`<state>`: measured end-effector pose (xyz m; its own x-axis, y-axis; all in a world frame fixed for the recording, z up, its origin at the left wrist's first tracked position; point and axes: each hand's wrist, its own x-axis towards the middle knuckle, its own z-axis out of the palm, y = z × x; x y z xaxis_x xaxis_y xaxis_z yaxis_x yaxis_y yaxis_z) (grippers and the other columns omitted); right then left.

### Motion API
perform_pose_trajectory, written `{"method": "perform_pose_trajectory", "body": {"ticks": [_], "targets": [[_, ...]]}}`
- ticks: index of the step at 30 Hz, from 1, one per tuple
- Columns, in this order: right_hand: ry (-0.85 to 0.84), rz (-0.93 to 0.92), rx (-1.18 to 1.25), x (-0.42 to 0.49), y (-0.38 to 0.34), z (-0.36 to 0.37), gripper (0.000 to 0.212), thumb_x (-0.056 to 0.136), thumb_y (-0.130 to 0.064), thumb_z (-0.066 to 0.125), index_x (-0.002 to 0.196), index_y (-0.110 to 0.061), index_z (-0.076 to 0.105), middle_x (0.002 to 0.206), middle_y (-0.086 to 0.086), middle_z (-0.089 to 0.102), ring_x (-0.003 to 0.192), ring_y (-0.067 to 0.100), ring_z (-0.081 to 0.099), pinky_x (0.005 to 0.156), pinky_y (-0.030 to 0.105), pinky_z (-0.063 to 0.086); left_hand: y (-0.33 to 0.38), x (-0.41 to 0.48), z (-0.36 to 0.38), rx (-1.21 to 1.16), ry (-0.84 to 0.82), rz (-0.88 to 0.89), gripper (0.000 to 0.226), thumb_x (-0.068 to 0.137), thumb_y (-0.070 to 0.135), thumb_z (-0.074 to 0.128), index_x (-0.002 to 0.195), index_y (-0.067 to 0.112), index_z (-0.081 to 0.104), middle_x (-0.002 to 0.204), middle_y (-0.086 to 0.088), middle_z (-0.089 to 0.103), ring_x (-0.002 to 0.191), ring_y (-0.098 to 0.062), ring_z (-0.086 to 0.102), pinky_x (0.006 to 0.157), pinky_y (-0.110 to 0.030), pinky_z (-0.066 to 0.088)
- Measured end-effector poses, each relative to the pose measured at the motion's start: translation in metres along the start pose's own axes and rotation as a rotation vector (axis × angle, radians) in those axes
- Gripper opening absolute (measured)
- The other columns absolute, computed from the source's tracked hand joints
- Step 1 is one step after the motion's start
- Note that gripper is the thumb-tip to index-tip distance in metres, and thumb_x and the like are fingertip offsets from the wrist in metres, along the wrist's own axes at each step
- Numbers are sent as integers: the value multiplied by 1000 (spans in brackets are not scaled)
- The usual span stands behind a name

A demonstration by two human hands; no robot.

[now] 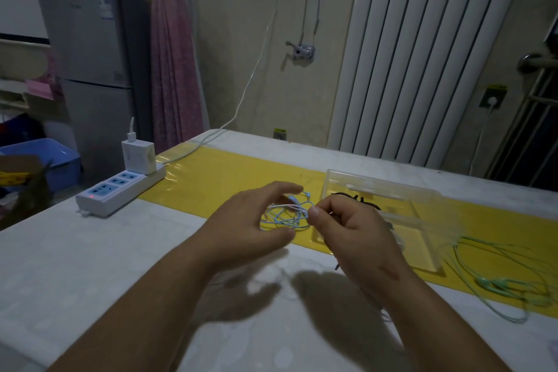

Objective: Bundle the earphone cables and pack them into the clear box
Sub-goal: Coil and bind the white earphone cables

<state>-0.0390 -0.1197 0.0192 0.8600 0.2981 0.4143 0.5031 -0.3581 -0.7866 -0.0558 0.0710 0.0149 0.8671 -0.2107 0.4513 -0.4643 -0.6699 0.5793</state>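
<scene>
**Blue cable mid-coil, green one waiting**

White cloth covers the table (90, 266), and a yellow strip (229, 172) crosses it at mid-frame. On that strip, right of centre, stands the clear box (383, 183). Nothing is plainly packed in it. A black looped piece (357, 199) shows at its upper-left part, but I cannot tell whether it is a cable or a tie.

At the lower right, just beside the box, the green earphone cable (498, 266) lies sprawled in long loose strands, not bundled. By my reading the job is in its first half: one cable is being wound, one is untouched, and the packing is not yet done.

The left hand (256, 217), at centre frame, spreads fingers and thumb in a wide curve about the loops; whether it grips them is unclear. The right hand (353, 229) pinches a strand between thumb and forefinger.

Between them, over the strip and just left of the box, is the blue earphone cable (287, 216). It is thin and pale, gathered in a few uneven loops, with one end poking out at the top.
</scene>
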Motion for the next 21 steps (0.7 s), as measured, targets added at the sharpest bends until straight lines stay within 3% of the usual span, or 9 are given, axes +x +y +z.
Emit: {"method": "perform_pose_trajectory", "body": {"ticks": [2,4,6,9,11,14,17,21], "targets": [[-7,-10,38,-1,-3,0,22,86,-42,57,74,-24,62,44,-11,46,46,11,40,53,37,38,-2,1,5,80,-7,18,39,70,47,65,106,33,66,93,20,68,92,5,60,80,-20,46],[-6,-18,99,-1,-6,-1,20,88,-36,58,74,-23,62,44,-7,48,44,11,42,53,33,37,-4,1,8,104,5,13,18,72,41,64,84,28,69,76,16,66,77,1,59,67,-17,43],[22,-20,151,-1,-8,-2,20,90,-34,59,76,-18,61,45,-7,43,44,9,38,50,29,34,-7,2,8,71,37,-8,11,76,34,60,75,23,64,68,11,61,69,-3,55,60,-18,39],[76,-6,234,0,-8,-6,21,96,-22,55,77,-15,57,45,-12,40,43,5,32,46,22,28,-7,4,3,27,120,-78,12,90,25,59,78,23,57,67,8,64,66,-3,58,61,-20,41],[96,-1,246,-1,-7,-7,21,98,-27,52,80,-18,56,49,-12,39,46,7,31,47,24,27,-8,4,-2,-43,206,-143,14,94,19,56,80,23,55,64,2,66,60,-5,63,60,-21,45],[111,35,219,-1,-6,-7,23,90,-43,50,80,-22,55,63,-4,45,50,10,34,50,28,30,-13,5,-6,-12,323,-229,16,93,28,56,76,25,56,57,1,57,50,-11,58,56,-29,44],[95,76,145,-1,-5,-8,25,87,-43,49,79,-20,56,62,-9,45,54,9,37,55,30,34,-18,6,-9,83,390,-258,26,91,36,58,69,23,56,54,3,48,54,-9,45,55,-31,35],[226,18,-83,0,-6,-14,23,94,-28,51,74,-20,58,64,-7,60,63,9,53,61,33,41,-15,4,-7,-31,272,-232,40,83,42,61,63,10,50,51,5,36,53,-11,34,53,-32,27]]}}
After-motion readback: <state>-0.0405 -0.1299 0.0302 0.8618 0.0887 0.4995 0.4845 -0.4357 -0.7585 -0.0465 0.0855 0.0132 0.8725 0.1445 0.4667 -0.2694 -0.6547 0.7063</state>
